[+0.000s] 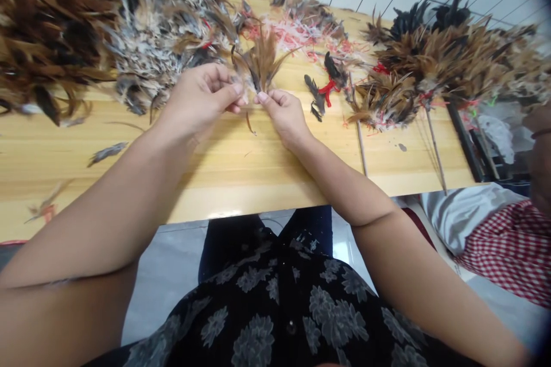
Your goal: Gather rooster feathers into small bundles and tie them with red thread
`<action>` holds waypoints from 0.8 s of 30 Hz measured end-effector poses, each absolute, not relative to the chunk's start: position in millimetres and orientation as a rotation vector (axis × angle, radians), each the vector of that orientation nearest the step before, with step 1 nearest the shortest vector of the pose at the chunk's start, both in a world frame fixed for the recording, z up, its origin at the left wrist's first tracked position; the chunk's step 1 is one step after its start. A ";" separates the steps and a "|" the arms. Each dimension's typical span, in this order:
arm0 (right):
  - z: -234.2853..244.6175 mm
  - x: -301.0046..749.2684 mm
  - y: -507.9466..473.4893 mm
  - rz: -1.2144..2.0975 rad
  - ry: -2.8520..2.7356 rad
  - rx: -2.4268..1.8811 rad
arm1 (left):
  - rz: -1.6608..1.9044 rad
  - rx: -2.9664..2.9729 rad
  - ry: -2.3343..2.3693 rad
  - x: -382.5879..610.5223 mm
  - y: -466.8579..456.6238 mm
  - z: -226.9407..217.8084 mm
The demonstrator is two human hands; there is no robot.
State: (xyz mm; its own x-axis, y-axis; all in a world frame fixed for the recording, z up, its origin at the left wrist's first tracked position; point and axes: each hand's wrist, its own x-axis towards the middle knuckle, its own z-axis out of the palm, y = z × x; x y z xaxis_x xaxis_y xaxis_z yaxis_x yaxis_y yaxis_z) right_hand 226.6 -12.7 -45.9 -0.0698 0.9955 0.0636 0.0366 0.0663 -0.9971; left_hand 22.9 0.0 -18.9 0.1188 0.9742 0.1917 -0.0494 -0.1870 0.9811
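Well, head view | a small brown feather tuft is pinched at its base, over the bench | left hand and right hand are nearly closed, fingertips meeting on the tuft | feather heaps are spread behind | red string and wooden sticks are seen to the right

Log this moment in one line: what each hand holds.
left hand: pinches brown feather tuft | right hand: same tuft | nearby: feather piles, wooden table
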 end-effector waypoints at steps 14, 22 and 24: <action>-31.9 221.8 -15.2 1.250 -1.288 -1.205 | 1.173 1.424 0.958 15.0 -1.6 -15.6; -30.2 222.7 -18.4 1.278 -1.308 -1.136 | 1.145 1.443 0.951 15.1 -1.3 -16.2; -28.2 222.6 -19.7 1.276 -1.321 -1.153 | 1.148 1.451 0.963 16.3 -1.6 -17.1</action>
